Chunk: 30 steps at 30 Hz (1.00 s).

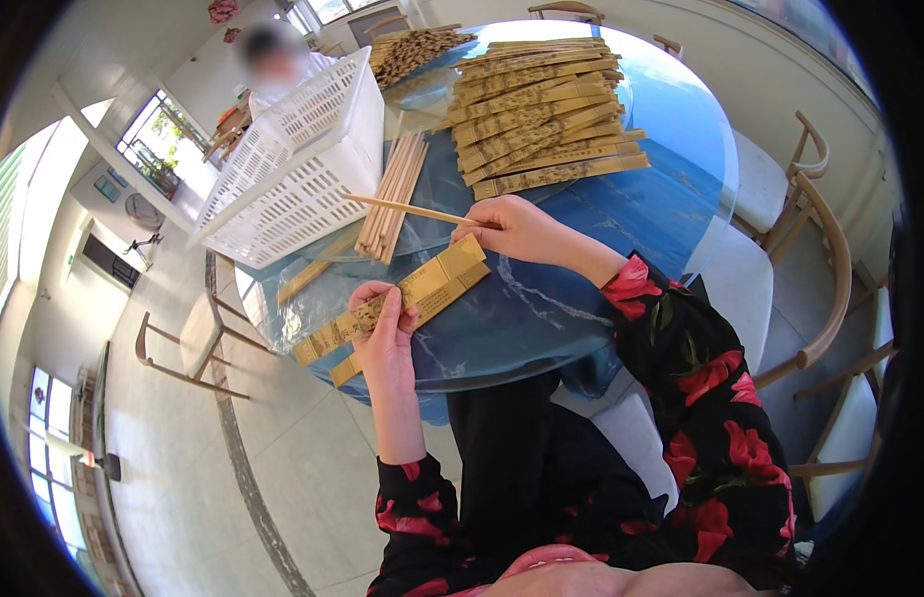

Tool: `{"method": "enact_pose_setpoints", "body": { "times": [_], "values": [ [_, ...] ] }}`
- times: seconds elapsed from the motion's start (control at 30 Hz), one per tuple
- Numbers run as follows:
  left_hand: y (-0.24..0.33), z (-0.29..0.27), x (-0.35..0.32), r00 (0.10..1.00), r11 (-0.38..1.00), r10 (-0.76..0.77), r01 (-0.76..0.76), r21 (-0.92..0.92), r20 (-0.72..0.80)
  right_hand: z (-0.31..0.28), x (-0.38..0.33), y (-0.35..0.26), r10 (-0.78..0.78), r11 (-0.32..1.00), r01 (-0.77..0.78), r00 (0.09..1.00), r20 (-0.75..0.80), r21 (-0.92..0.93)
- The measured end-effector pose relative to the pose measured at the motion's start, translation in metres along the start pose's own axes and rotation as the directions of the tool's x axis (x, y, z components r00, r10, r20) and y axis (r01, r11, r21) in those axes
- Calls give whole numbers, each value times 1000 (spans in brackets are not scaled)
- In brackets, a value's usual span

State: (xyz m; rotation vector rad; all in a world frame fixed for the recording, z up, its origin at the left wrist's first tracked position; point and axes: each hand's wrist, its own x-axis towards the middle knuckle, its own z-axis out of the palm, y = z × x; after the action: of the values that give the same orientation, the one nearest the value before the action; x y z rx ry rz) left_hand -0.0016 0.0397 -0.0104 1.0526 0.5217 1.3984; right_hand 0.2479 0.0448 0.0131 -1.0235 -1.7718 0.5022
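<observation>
My left hand [384, 323] is closed round a long, narrow gold cardboard box [434, 276] printed with dark marks, at the near edge of the table. A second gold strip [348, 370] shows along its lower side; whether the two are joined I cannot tell. My right hand [512, 229] pinches the right end of a thin wooden stick [407, 207], which points left above the box. Just beyond, a small bundle of pale wooden sticks [394, 194] lies on the table.
The round table [671, 199] has a blue marbled cover. On it are a large pile of gold boxes [542, 114], a heap of brown sticks [412, 55] and a white slotted basket [293, 189]. Chairs [820, 259] stand to the right, another chair [198, 338] left. A person [278, 75] sits beyond the basket.
</observation>
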Motion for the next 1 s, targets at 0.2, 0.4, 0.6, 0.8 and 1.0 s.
{"method": "enact_pose_setpoints", "body": {
  "times": [0.2, 0.4, 0.6, 0.8, 1.0],
  "values": [
    [0, -2, -7, 999, 998, 6, -4, 62, -35, -9, -2, -33, 349, 815, -444, 889, 295, 374],
    [-4, 2, -8, 998, 991, 39, -31, 132, -55, -18, -7, -29, 343, 746, -478, 873, 347, 464],
    [3, 19, -14, 989, 977, -34, 3, 211, 144, 6, -5, -36, 304, 780, -484, 847, 437, 397],
    [-2, 23, -17, 986, 971, -64, 26, 239, 152, 1, -11, -40, 252, 763, -512, 798, 547, 395],
    [-2, 21, -19, 987, 970, -49, 11, 243, 150, 1, -12, -41, 257, 826, -490, 766, 589, 277]
  ]
}}
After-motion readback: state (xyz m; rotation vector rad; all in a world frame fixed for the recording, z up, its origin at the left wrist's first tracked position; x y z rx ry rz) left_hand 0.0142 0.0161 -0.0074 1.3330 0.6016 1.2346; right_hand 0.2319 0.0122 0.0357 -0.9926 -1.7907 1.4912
